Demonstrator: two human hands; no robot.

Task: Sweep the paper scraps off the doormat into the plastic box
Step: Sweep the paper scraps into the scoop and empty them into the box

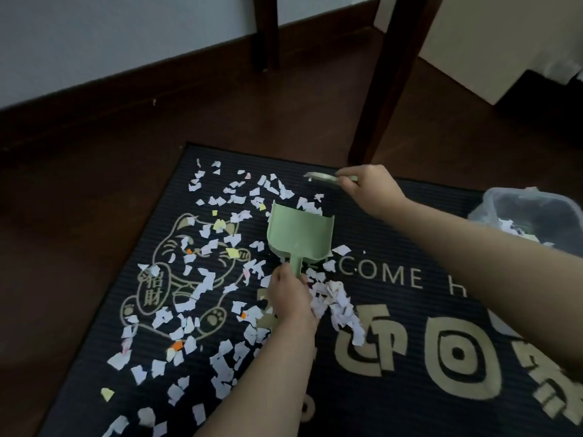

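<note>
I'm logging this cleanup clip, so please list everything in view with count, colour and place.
doormat: one, black with gold cat and lettering, on the floor
paper scraps: many, mostly white, a few yellow, orange or pink, over the doormat's left half, with a pile by the scoop's handle
scoop: one, light green, mid-doormat
brush: one, greenish, blurred, near the doormat's far edge
plastic box: one, clear, right edge, scraps inside
furniture legs: two, dark brown, far side
floor: dark brown wood, around the doormat
wall: pale, top left
left hand: grips the scoop's handle
right hand: holds the brush
</note>
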